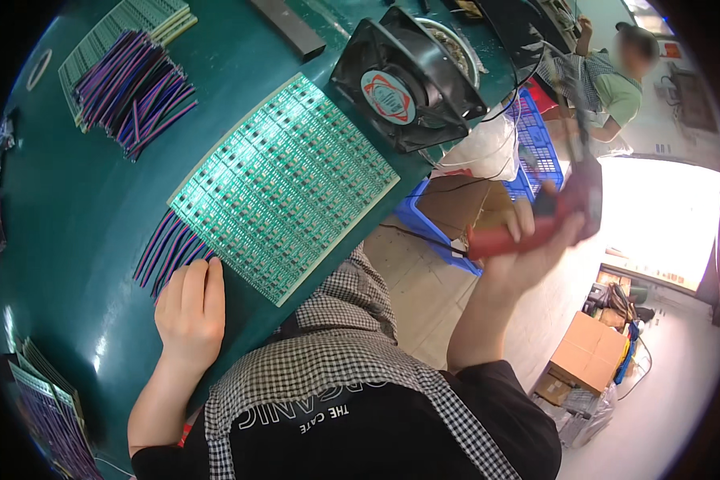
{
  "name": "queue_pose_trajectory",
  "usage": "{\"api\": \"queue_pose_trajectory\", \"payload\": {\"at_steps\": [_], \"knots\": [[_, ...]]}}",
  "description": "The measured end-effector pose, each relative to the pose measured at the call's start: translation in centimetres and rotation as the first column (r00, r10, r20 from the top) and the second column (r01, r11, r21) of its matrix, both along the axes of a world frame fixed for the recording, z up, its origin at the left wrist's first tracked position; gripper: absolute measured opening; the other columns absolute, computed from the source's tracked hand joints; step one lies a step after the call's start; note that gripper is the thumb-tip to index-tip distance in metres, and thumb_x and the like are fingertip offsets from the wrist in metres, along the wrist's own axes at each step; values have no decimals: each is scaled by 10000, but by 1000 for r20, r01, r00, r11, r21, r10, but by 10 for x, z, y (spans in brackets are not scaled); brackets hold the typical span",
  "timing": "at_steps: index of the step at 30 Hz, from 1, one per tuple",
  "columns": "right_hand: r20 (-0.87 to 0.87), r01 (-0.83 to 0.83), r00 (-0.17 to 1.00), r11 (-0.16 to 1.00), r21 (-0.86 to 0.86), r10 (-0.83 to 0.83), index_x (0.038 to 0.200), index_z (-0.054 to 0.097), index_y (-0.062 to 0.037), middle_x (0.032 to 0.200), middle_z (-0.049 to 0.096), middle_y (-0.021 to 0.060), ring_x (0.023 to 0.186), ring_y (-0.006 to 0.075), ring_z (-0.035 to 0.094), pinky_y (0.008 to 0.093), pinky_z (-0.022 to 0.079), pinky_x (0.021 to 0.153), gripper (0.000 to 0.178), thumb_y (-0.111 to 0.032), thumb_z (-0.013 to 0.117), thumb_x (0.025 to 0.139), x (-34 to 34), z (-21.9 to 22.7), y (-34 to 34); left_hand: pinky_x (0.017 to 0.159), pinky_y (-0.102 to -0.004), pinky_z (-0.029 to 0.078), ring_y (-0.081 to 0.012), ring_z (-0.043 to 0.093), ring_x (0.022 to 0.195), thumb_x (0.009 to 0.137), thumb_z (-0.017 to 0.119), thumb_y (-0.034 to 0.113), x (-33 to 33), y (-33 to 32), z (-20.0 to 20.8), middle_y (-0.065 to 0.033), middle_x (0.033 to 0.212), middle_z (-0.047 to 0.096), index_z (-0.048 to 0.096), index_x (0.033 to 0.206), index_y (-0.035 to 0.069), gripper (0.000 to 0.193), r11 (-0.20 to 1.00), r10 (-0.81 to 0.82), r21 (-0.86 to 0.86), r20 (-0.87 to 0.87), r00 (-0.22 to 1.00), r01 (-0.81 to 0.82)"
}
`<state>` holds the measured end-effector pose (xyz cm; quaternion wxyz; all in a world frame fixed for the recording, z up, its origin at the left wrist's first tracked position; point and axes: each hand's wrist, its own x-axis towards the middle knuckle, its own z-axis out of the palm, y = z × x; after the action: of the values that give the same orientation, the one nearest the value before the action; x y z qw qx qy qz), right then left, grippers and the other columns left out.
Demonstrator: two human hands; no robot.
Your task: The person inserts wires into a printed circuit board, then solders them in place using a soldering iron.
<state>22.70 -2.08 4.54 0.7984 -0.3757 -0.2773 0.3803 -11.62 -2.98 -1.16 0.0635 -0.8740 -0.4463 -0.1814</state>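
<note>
Right hand (532, 260) grips red tool (542, 230); left hand (190, 310) curled, hold unclear, at wires (165, 248) beside circuit board (284, 188)

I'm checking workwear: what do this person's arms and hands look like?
Short black sleeves leave the forearms bare. The left hand looks ungloved, with no rings visible; the right hand also looks ungloved, though blurred.

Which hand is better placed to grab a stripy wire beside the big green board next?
Probably the left hand: it's right by the striped wires at the green board's edge. The right hand is farther away, gripping a red tool.
</note>
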Motion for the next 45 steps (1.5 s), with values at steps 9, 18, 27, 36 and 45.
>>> {"api": "queue_pose_trajectory", "payload": {"at_steps": [9, 18, 27, 36, 45], "knots": [[-554, -387, 758, 921, 42, 343, 1402, 403, -123, 1165, 547, 80, 703, 59, 465, 152, 440, 581, 506, -175, 587, 934, 48, -58, 50, 674, -329, 489, -243, 599, 873, 716, 647, 52, -1, 6, 22, -79, 934, 601, 659, 961, 8, 249, 997, 76, -30, -11, 997, -76], [-469, -288, 834, 954, 79, 290, 1391, 384, -62, 1283, 528, 134, 697, 65, 466, 140, 425, 571, 485, -175, 560, 953, 66, -36, -14, 775, -369, 496, -293, 584, 915, 787, 613, 53, -12, 145, 16, -116, 923, 588, 626, 898, 10, 120, 998, 66, -33, 200, 978, -61], [42, 1, 999, 999, 37, -2, 1218, 424, 62, 1116, 519, 99, 634, 92, 417, 173, 389, 507, 431, -229, 575, 939, 35, -8, -62, 639, -381, 504, -322, 614, 743, 804, 536, 58, -4, 161, 10, -125, 820, 604, 557, 822, 30, 39, 990, 129, 51, 32, 991, -130], [425, -216, 736, 778, -591, 527, 1211, 464, 6, 955, 572, 106, 566, 150, 523, 256, 433, 501, 801, -499, 778, 674, -23, -52, -109, 552, -309, 511, -232, 620, 653, 640, 714, -77, -2, 9, 19, -122, 828, 606, 643, 877, -44, 249, 994, -51, -80, 316, 947, 80], [208, -503, 594, 560, -658, 777, 1179, 537, 44, 836, 628, 55, 660, 131, 581, 255, 459, 652, 683, -390, 794, 719, -53, -51, -90, 518, -291, 494, -220, 602, 641, 591, 682, -42, -2, -2, -10, -121, 811, 588, 648, 874, -60, 285, 998, -56, 11, 296, 953, 55]]}}
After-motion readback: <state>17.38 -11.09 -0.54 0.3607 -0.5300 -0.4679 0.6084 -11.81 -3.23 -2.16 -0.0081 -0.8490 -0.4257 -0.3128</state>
